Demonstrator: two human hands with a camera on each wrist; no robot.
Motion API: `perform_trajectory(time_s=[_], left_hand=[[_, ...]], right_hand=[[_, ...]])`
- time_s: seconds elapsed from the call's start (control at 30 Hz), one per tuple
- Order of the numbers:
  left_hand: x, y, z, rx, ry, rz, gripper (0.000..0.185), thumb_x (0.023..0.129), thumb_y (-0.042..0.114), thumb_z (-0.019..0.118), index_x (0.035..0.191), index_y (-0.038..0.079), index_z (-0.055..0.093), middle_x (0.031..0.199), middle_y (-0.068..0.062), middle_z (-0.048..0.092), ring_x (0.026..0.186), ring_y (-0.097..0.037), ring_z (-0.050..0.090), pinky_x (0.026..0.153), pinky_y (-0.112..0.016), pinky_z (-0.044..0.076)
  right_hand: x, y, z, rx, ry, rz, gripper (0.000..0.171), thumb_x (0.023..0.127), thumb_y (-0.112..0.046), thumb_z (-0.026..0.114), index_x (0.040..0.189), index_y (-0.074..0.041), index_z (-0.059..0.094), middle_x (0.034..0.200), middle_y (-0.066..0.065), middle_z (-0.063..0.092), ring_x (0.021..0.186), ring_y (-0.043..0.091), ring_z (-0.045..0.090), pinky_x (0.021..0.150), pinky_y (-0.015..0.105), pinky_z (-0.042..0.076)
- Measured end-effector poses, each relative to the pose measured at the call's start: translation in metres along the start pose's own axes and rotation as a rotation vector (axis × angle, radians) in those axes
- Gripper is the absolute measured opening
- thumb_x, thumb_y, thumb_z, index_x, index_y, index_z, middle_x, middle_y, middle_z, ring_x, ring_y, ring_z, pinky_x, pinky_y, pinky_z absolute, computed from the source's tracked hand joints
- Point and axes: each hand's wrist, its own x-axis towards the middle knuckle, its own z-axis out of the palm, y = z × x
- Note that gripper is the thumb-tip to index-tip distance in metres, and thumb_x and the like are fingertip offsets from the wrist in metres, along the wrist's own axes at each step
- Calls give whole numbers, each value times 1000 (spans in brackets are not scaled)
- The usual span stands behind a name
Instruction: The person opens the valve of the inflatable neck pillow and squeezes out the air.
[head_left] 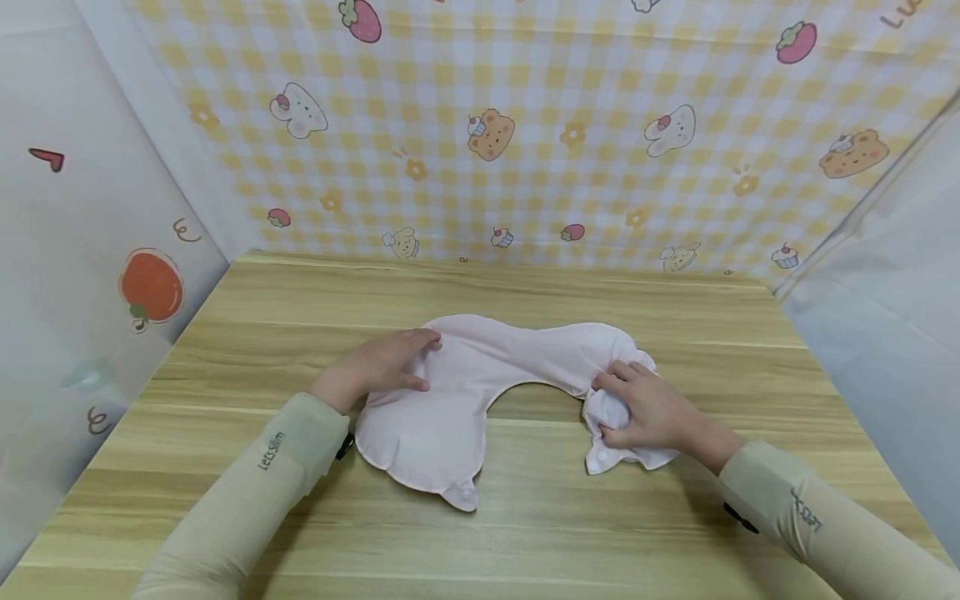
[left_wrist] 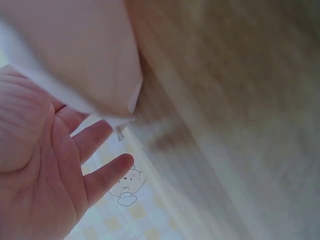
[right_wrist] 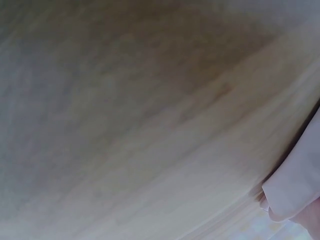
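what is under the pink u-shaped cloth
The wooden table lies under the pink U-shaped cloth, showing around it and inside its curve; anything directly beneath is covered and can't be seen.

Head cam on my end: flat desk with pale yellow-brown wood grain (head_left: pixel 540 542), its back edge against an upright yellow-and-white gingham sheet (head_left: pixel 420 71). Sheet print includes a brown cartoon bear (head_left: pixel 491 135), a pink strawberry (head_left: pixel 362 21), a small cupcake (head_left: pixel 502 238) and an orange flower (head_left: pixel 573 133). Left side I've got a white printed panel (head_left: pixel 67 275) with a round orange-red fruit drawing (head_left: pixel 152 286); right side, a creased grey-white panel (head_left: pixel 885 233). Light's soft. Both wrist cams give me blurred desk grain; left also catches gingham.
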Motion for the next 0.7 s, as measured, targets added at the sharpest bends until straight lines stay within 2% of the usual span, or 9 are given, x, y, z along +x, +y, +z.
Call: perform_trajectory(time_s=[0.27,0.5,0.7], left_hand=[[-1,0,0,7,-8,-4,72,90,27,74,147,-1,39,147,-13,52,140,-34,44,117,-51,34],[-1,3,-1,1,-22,-7,72,90,26,74,147,-1,40,147,-13,52,142,-34,41,119,-50,31],[-2,2,-1,8,-34,-50,74,89,26,75,148,1,38,148,-10,51,145,-32,39,121,-48,29]], right_hand=[[2,-2,-2,15,-10,9,59,63,-43,78,113,-17,63,104,-2,57,92,17,52,73,30,44],[-6,-8,-4,63,-41,127,49,73,-42,77,113,-20,61,110,0,57,98,23,51,78,36,45],[-8,-12,-13,77,-81,178,53,76,-48,80,119,-23,61,118,2,57,100,30,50,76,43,49]])
